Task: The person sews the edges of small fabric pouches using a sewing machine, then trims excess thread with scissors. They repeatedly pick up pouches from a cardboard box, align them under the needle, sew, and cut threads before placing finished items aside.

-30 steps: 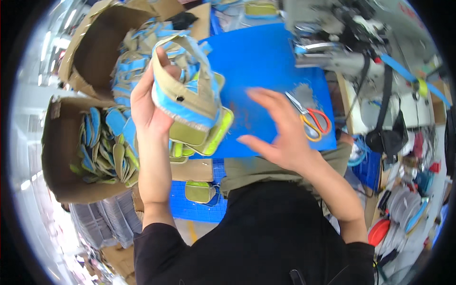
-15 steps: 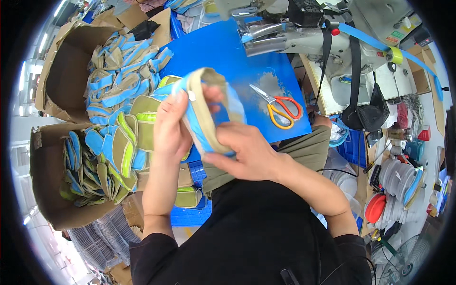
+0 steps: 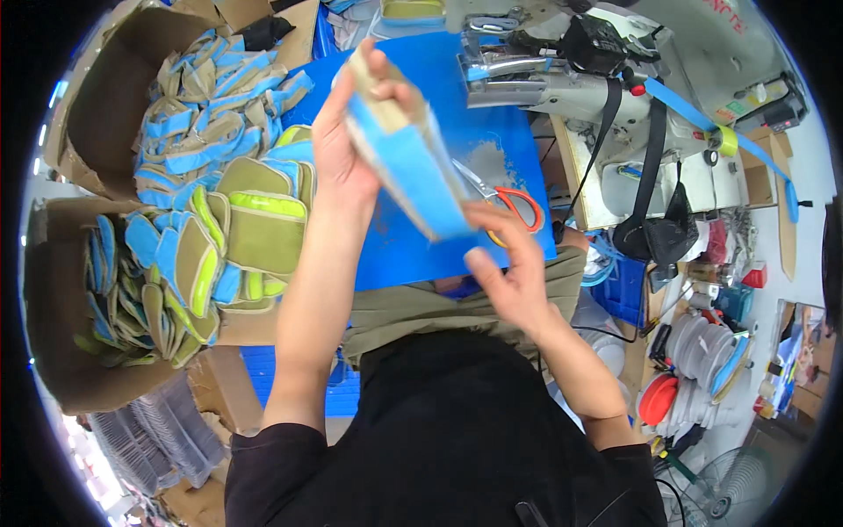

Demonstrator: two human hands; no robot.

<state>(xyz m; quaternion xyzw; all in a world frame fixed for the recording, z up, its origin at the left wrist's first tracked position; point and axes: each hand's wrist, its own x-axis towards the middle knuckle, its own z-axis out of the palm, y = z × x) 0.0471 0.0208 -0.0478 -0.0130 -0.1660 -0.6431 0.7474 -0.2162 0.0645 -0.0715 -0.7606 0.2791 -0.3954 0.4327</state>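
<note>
A sewn fabric band (image 3: 411, 176), blue with tan edging, is stretched aslant above the blue work surface (image 3: 395, 268). My left hand (image 3: 345, 162) grips its upper end, with the fingers curled through behind it. At the lower end is my right hand (image 3: 520, 277), its thumb and fingers apart. Its fingertips are close to the band's edge; whether they touch it I cannot tell. Scissors (image 3: 488, 190) with red and orange handles lie on the surface, partly hidden behind the band and my right fingers.
A cardboard box (image 3: 97, 123) at the upper left stands beside piled blue-and-tan bands (image 3: 215, 132). Below it, another box (image 3: 53, 307) holds green and blue pads; more pads (image 3: 263, 228) are stacked alongside. A sewing machine (image 3: 571, 92) stands at the upper right, with thread spools (image 3: 694, 342) below.
The band has turned from an open loop to a slanted strip showing its blue face. My left hand has risen; my right hand has moved right and its fingers have come off the band's inside.
</note>
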